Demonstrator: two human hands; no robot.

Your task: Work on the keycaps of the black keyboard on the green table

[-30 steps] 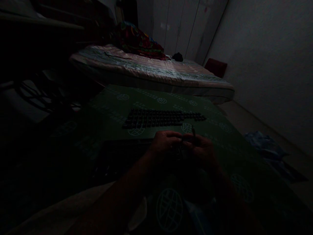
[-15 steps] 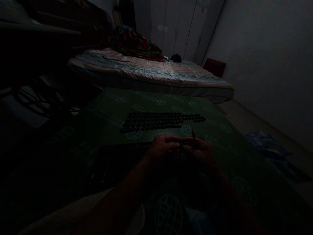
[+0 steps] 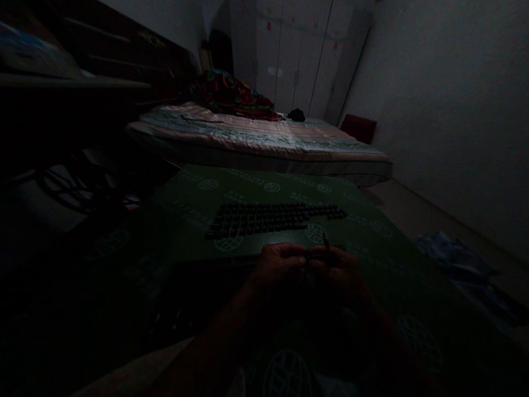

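The scene is very dark. My left hand (image 3: 278,266) and my right hand (image 3: 341,269) meet fingertip to fingertip above the right part of a black keyboard body (image 3: 198,284). Closed fingers of the left hand pinch at something too small and dim to make out. From my right hand's closed fingers a thin dark stick-like tool (image 3: 325,241) points upward; its kind is unclear. Past the hands, loose black keycaps (image 3: 258,219) lie in keyboard-like rows on a green printed board (image 3: 248,190). My forearms and shadow hide much of the keyboard body.
A bed with a striped mattress (image 3: 264,144) stands beyond the board, with a red patterned blanket (image 3: 235,99) on it. To the right, cloth (image 3: 450,253) lies on the floor beside a pale wall (image 3: 446,99). A dark wheel-like frame (image 3: 68,184) is at left.
The whole view has tilted up slightly, so everything sits lower in the picture. Both hands keep nearly the same pose over the keyboard body, fingertips still together.
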